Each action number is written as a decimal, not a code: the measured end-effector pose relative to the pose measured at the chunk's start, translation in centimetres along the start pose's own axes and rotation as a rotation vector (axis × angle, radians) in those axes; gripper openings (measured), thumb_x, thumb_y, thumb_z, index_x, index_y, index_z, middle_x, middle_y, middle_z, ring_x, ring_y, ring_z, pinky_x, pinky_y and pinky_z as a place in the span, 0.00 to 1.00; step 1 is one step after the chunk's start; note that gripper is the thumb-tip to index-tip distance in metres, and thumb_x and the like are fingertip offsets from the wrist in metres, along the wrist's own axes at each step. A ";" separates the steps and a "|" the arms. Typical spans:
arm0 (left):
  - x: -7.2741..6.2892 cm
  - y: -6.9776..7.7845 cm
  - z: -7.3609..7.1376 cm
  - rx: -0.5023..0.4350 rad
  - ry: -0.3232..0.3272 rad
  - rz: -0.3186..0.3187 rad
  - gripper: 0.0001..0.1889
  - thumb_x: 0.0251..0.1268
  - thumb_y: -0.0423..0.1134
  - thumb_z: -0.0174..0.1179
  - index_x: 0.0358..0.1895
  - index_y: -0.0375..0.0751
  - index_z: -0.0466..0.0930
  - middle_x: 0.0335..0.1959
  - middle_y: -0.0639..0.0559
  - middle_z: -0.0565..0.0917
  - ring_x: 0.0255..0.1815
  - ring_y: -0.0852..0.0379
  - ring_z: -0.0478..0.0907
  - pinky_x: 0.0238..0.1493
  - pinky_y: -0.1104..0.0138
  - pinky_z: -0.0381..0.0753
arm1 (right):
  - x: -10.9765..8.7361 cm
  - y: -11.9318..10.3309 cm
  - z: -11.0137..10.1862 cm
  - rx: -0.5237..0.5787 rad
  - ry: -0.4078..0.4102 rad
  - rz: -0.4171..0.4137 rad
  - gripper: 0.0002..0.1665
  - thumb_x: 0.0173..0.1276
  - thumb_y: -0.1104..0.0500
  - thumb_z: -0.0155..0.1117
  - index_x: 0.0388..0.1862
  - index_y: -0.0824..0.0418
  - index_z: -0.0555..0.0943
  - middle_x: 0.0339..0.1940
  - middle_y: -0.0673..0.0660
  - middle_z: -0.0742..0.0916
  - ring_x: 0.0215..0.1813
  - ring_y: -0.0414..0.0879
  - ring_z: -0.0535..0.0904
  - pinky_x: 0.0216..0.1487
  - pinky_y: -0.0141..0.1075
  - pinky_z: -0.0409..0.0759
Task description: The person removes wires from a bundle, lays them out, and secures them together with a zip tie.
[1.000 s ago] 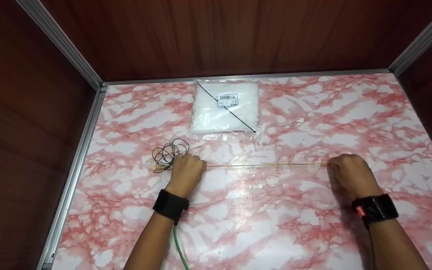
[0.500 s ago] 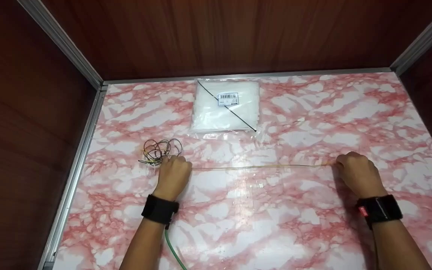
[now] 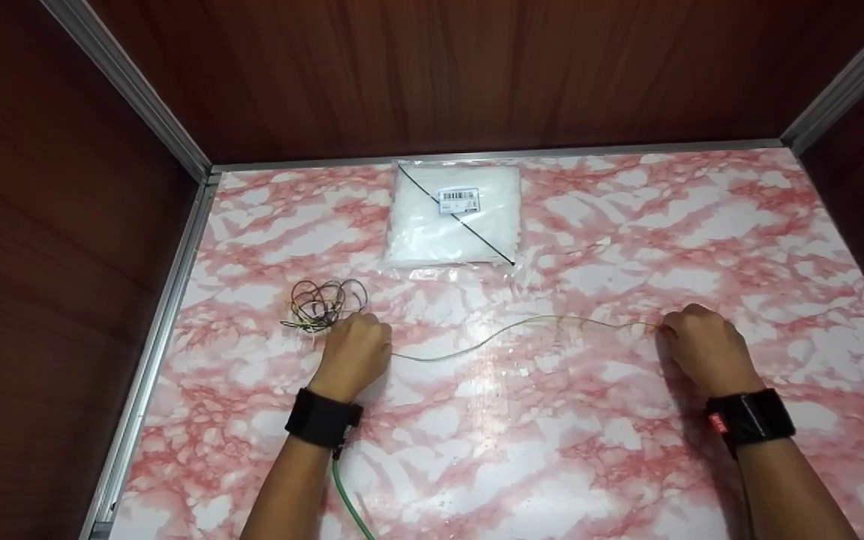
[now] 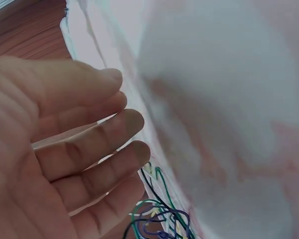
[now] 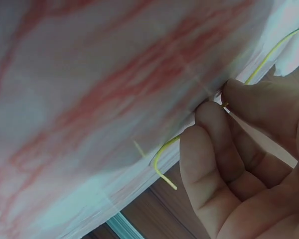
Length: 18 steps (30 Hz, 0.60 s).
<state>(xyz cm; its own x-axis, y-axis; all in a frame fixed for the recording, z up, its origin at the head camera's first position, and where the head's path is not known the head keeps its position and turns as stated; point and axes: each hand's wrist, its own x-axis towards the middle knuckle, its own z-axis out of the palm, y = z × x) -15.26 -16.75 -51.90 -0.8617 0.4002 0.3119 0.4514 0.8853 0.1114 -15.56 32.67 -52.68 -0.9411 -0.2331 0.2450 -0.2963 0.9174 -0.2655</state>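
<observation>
A thin yellow-green wire runs in a slack S-curve across the table between the two hands. At its left end the left hand lies low over the table, thumb tip against the index fingertip at the wire, the other fingers loosely bent. Just beyond that hand sits a tangled bundle of dark and coloured wires. The right hand pinches the wire's other end between thumb and fingers. In the right wrist view a short bent yellow wire end sticks out past the fingertips.
A clear bag of white material with a barcode label and a dark diagonal line lies at the back. Brown panels with metal edging enclose the back and sides of the red-and-white marbled table. A green cable trails from the left wristband.
The wire was stretched straight and has gone slack. The left hand moved left with the wire bundle, then slightly back right. The right hand shifted slightly right, then back left.
</observation>
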 end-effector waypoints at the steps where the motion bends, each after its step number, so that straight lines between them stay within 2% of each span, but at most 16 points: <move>1: 0.1 0.0 -0.1 -0.029 -0.008 -0.003 0.12 0.47 0.27 0.62 0.13 0.41 0.74 0.15 0.49 0.71 0.20 0.46 0.73 0.22 0.55 0.73 | 0.0 0.0 0.0 -0.005 0.001 0.004 0.07 0.61 0.68 0.64 0.23 0.63 0.84 0.21 0.58 0.76 0.25 0.56 0.76 0.21 0.53 0.74; 5: 0.5 -0.1 -0.4 -0.041 -0.015 -0.039 0.11 0.50 0.29 0.63 0.15 0.42 0.74 0.16 0.49 0.73 0.20 0.46 0.74 0.21 0.55 0.73 | 0.0 -0.2 0.1 -0.010 0.003 0.018 0.06 0.61 0.67 0.64 0.25 0.64 0.84 0.22 0.59 0.77 0.25 0.58 0.77 0.21 0.54 0.74; 8: 0.9 -0.4 -0.9 0.017 0.038 -0.144 0.10 0.52 0.31 0.64 0.17 0.40 0.76 0.17 0.46 0.75 0.21 0.43 0.76 0.19 0.53 0.74 | 0.0 -0.3 0.1 -0.005 0.009 0.021 0.05 0.61 0.67 0.65 0.26 0.64 0.84 0.23 0.59 0.78 0.25 0.58 0.77 0.21 0.55 0.74; 11: 1.4 -0.6 -1.3 0.039 0.075 -0.265 0.07 0.54 0.32 0.65 0.21 0.39 0.78 0.23 0.44 0.77 0.23 0.40 0.77 0.18 0.50 0.75 | 0.0 -0.4 -0.1 -0.007 0.020 0.012 0.05 0.60 0.66 0.66 0.25 0.64 0.83 0.23 0.59 0.77 0.25 0.57 0.77 0.21 0.54 0.74; 15: 2.1 -0.5 -1.4 0.004 0.011 -0.305 0.01 0.56 0.34 0.64 0.30 0.41 0.83 0.32 0.43 0.78 0.31 0.38 0.77 0.23 0.48 0.77 | 0.0 -0.7 -0.4 -0.020 0.032 -0.012 0.08 0.60 0.65 0.67 0.22 0.63 0.80 0.22 0.58 0.76 0.24 0.54 0.76 0.19 0.52 0.73; 18: 2.4 -0.5 -1.0 -0.013 -0.038 -0.306 0.03 0.58 0.32 0.60 0.32 0.40 0.83 0.33 0.43 0.78 0.34 0.39 0.77 0.25 0.47 0.77 | 0.1 -1.3 -0.6 -0.011 0.033 -0.030 0.07 0.60 0.65 0.67 0.23 0.63 0.80 0.22 0.58 0.76 0.23 0.52 0.75 0.19 0.50 0.73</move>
<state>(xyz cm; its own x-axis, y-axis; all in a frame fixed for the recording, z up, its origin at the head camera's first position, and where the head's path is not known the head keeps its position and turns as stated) -17.35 -16.51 -50.28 -0.9661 0.1244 0.2262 0.1724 0.9631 0.2069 -15.18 31.67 -51.76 -0.9261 -0.2497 0.2829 -0.3219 0.9139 -0.2471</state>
